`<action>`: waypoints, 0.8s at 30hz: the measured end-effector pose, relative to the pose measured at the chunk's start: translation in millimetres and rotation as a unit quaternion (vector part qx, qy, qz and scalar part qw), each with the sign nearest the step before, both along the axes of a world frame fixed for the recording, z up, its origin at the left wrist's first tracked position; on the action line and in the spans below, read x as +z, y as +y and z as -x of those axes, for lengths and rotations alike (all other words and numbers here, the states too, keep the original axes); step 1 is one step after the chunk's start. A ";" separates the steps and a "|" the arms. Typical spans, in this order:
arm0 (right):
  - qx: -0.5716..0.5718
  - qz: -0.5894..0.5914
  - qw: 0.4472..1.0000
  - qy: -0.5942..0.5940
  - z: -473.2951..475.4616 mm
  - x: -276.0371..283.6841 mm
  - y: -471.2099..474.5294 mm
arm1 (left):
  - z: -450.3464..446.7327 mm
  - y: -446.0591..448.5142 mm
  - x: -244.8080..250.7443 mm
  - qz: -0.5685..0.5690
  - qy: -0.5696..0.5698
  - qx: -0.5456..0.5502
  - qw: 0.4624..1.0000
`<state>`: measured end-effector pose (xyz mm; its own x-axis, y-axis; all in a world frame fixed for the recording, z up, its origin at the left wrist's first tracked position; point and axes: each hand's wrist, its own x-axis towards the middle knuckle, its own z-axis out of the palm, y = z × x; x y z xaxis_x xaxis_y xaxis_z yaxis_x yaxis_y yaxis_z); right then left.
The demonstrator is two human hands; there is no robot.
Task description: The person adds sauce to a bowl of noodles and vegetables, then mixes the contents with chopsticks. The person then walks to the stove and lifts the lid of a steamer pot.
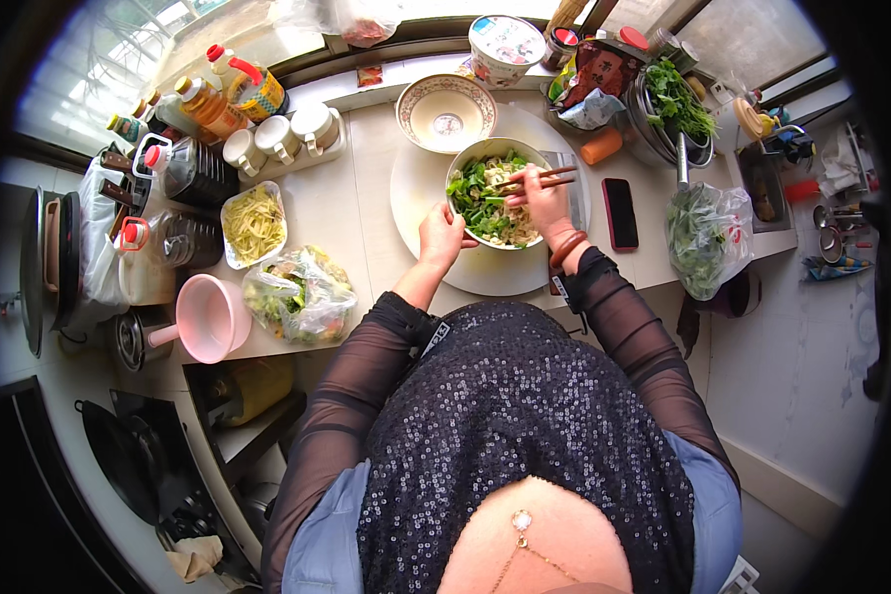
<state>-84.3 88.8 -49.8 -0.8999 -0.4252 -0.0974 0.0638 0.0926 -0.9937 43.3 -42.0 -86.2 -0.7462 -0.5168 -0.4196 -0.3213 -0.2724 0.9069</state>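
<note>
My left hand (444, 236) grips the near left rim of a round bowl (454, 165), steadying it on a white round cutting board (416, 200). Dark wooden chopsticks (553, 177) are held in my right hand (540, 199), with their tips in the food. Chopped green leaves (482, 211) and pale shredded pieces (518, 224) fill the bowl. Under its right side, a broad metal cleaver blade (581, 194) lies partly hidden on the board. Just behind stands a patterned ceramic bowl (445, 111) with nothing in it.
Left are a tray of pale yellow shreds (255, 224), a bagged vegetable heap (301, 293), a pink dipper (214, 319) and white lidless-looking cups (278, 139). Right are a smartphone (620, 214), a carrot piece (601, 146), a bag of greens (707, 241) and a metal colander (642, 111).
</note>
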 end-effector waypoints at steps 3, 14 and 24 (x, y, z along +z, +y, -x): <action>-0.054 0.052 0.995 -0.062 16.6 3.6 27.3 | -0.9 -1.5 0.0 -0.020 -0.005 0.002 1.000; 0.017 0.027 0.999 -0.042 21.4 87.9 67.2 | -1.2 2.5 6.0 -0.012 0.004 0.010 1.000; 0.089 0.033 0.992 0.078 -30.1 71.6 -11.6 | -1.8 2.7 -13.3 0.076 -0.004 -0.006 0.997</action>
